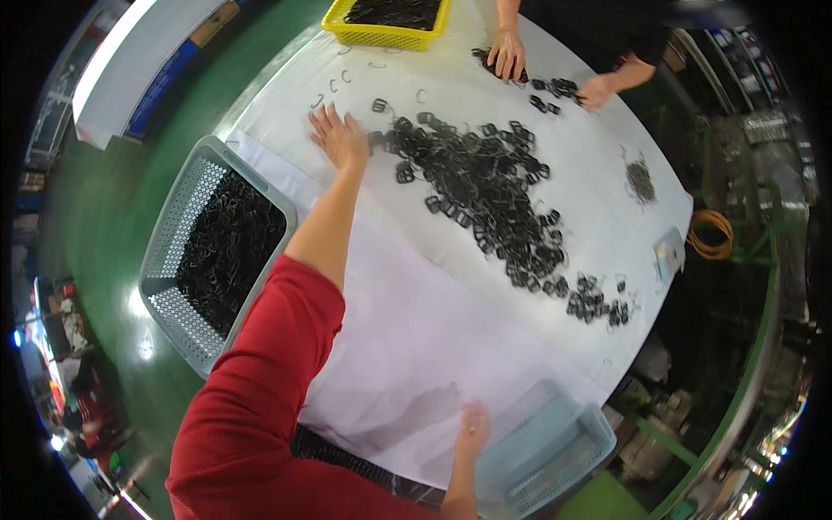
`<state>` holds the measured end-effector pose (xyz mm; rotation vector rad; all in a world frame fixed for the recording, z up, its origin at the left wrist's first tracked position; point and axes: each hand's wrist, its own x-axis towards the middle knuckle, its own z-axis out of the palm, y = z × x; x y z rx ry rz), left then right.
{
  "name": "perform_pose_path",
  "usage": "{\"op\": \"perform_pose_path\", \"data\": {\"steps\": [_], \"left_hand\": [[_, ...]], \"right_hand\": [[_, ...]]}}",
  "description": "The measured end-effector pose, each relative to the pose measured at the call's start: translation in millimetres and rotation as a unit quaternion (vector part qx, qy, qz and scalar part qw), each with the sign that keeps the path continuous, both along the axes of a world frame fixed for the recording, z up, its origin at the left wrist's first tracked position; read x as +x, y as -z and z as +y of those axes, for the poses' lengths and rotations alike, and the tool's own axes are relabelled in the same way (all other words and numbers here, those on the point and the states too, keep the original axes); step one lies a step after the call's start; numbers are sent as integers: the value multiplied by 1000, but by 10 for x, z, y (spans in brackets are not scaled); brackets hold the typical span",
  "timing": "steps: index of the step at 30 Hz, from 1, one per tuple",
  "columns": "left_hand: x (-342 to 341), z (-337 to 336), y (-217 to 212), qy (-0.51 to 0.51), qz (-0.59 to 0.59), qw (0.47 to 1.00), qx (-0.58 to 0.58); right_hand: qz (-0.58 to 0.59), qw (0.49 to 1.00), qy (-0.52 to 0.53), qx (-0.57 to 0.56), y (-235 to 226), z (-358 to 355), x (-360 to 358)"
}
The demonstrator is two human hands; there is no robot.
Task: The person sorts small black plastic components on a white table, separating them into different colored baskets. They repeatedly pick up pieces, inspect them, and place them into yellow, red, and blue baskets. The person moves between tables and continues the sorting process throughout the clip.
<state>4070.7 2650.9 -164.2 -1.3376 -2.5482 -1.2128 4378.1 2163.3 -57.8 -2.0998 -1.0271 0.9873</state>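
Observation:
My left hand (339,136), on a red-sleeved arm, lies flat and open on the white table cover (416,286), at the left end of a long heap of small black buckles (485,191). It touches the cloth and holds nothing. My right hand (472,426) is near the table's front edge, fingers loosely together, resting on the white cover beside a grey perforated basket (555,451); nothing shows in it.
A grey basket (178,260) full of black buckles stands left of the table. A yellow basket (381,35) sits at the far edge. Another person's two hands (507,56) sort buckles across from me. A smaller wire pile (641,180) and an orange coil (711,234) are at the right.

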Motion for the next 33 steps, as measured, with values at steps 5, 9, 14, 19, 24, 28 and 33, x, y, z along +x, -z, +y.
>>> {"op": "perform_pose_path", "data": {"steps": [5, 9, 14, 19, 24, 28, 33], "left_hand": [[-685, 890, 62, -46, 41, 994, -93], [-1000, 1426, 19, 123, 86, 978, -142], [-725, 1544, 83, 279, 71, 950, -119], [-495, 1636, 67, 250, 77, 965, -25], [-258, 1528, 133, 223, 196, 955, -11], [-128, 1285, 28, 367, 105, 920, -88], [-515, 905, -245, 109, -166, 973, 116]], "right_hand": [[-225, 970, 58, 67, 627, 867, 143], [-319, 942, 75, 72, 1068, 816, 194], [-366, 927, 50, 69, 962, 887, 182], [-334, 940, 56, 31, 968, 833, 242], [-366, 926, 22, 88, 1060, 822, 304], [-346, 937, 54, 7, 805, 976, 67], [-390, 919, 21, 52, 975, 863, 194]]}}
